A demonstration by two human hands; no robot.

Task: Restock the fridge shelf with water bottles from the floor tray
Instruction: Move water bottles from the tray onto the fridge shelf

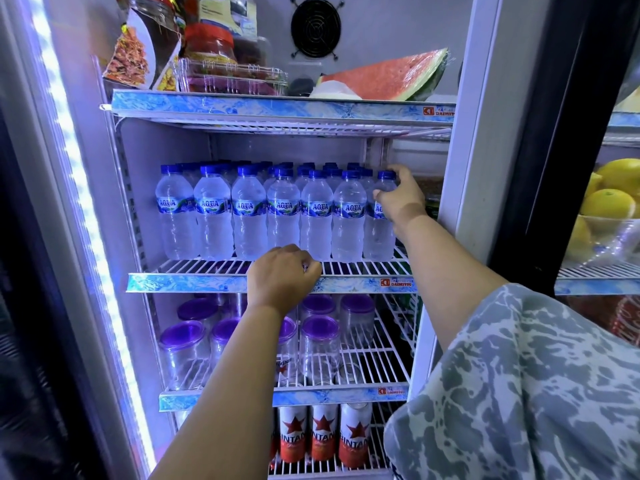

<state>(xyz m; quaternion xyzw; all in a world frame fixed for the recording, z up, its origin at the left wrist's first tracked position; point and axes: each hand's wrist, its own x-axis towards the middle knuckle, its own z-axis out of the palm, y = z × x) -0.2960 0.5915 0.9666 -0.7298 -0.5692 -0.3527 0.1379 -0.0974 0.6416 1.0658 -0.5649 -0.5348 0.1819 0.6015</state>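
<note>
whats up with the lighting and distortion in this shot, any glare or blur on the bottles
Head view: the LED strip down the fridge's left edge is blown out and casts a violet tint; wide-angle bending curves the door frame; the front water bottles are sharp, labels readable, rows behind softer; the right hand on the end bottle and left hand show no motion blur.

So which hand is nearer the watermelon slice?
Right. The right hand grips the end water bottle just below the watermelon slice; the left hand rests lower, on the shelf edge.

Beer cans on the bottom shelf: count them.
3 in plain view, side by side: left can, middle can, right can. The left forearm may hide more.
</note>
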